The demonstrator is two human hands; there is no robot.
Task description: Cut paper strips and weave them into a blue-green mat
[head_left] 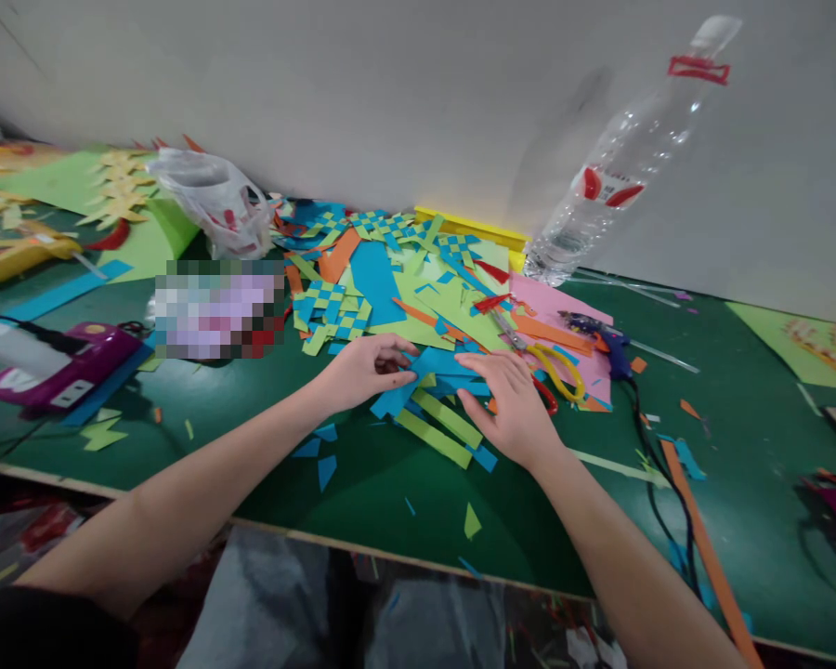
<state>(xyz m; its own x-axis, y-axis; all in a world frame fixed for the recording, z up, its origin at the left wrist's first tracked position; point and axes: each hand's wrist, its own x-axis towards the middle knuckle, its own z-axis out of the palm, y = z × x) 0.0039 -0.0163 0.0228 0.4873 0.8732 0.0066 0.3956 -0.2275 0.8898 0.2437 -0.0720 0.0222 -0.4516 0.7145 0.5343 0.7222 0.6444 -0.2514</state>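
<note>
Both my hands rest on a small weave of blue paper [437, 364] and green paper strips [446, 420] near the middle of the green table [265, 409]. My left hand [366, 369] has curled fingers pinching the blue paper's left edge. My right hand [505, 406] lies flatter, fingers pressing down on the blue and green strips. Behind them spreads a pile of woven blue-green paper pieces [362, 269].
Yellow-handled scissors [547, 362] and a blue glue gun [599, 336] lie right of my hands on pink paper. A clear plastic bottle [617, 177] leans at the wall. A plastic bag [213, 200], a magenta device [66, 367] and a yellow glue gun [20, 255] sit left. Paper scraps litter the table.
</note>
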